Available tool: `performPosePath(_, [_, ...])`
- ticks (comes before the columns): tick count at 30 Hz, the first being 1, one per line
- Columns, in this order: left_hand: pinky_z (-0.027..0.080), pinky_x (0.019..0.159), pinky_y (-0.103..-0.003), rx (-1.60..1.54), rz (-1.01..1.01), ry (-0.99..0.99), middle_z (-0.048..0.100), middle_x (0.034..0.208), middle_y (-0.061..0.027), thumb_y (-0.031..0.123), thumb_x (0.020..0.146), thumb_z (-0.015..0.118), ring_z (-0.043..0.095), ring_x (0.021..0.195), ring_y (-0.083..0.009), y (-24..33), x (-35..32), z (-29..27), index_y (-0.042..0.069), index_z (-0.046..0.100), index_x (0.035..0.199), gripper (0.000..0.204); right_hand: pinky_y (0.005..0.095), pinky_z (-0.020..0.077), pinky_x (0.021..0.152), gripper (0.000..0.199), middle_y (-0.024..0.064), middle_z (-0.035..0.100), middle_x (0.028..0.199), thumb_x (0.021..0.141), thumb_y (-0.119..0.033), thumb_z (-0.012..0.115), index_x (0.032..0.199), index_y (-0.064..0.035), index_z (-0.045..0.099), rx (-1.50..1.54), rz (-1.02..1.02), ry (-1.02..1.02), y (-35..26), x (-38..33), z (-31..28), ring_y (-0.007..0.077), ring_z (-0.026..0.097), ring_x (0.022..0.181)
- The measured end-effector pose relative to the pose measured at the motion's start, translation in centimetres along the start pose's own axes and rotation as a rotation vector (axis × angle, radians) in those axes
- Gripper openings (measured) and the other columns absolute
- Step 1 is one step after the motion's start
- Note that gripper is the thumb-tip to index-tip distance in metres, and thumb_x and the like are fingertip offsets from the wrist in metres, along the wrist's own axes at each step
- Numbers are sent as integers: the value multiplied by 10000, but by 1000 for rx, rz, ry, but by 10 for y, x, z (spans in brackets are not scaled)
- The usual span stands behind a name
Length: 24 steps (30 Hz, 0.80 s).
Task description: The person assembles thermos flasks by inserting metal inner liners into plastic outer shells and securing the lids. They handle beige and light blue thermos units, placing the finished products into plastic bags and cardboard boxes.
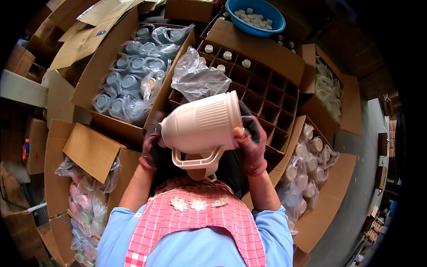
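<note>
A pale pink plastic jug [200,120] with a ribbed wall lies sideways between my hands, above my lap. Its wide rim points right and its loop handle hangs toward me. My left hand [153,142], in a red and black glove and slightly blurred, is closed on the narrower left end. At the wide rim, my right hand [253,144], gloved alike, grips the edge with its fingers partly hidden. Another pale piece [202,170] shows behind the handle; whether it belongs to the jug I cannot tell.
A divided carton [260,86] ahead holds several white-capped items and a crumpled plastic bag [195,75]. Left of it stands a carton of wrapped blue-grey cups [131,82]. Wrapped pale parts [307,169] fill a carton at right. A blue basin [271,13] holds white caps.
</note>
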State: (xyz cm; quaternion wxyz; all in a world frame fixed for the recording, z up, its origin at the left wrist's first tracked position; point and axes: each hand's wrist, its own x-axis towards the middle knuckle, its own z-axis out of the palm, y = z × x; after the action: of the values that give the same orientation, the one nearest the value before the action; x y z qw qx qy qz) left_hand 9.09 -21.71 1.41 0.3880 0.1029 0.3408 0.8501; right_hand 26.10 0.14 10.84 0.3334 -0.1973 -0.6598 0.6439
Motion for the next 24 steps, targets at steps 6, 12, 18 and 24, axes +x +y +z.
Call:
performPosePath(6, [353,1011,-449,1165,903,-164,488,1292,-179,509,730,710,484,1176,-320,32,2,38,-17,397,1321,850,234,448,721,391,33,593,887,832,-323,644,1014,9,549,400,224,37,-3,-5,-9,102,552,789])
performPosePath(12, [361,1016,-419,261,98,-48,472,1293,-187,554,854,456,450,1213,-318,13,-4,23,-10,393,1315,731,292,453,834,424,194,545,1193,823,-338,674,977,44,569,-50,-188,-21,-9,-1,4,232,571,1007])
performPosePath(18, [385,983,-408,1198,919,-107,493,1285,-169,587,726,666,500,1152,-290,36,-4,52,-38,404,1314,898,238,439,695,511,39,576,875,803,-439,615,999,29,546,303,153,57,-11,-3,-10,105,540,767])
performPosePath(24, [327,1033,-404,286,55,-54,423,1353,-177,413,792,644,435,1225,-294,26,-8,32,-26,306,1374,804,252,448,786,529,56,582,955,775,-434,693,991,36,583,144,-179,73,11,1,1,126,564,852])
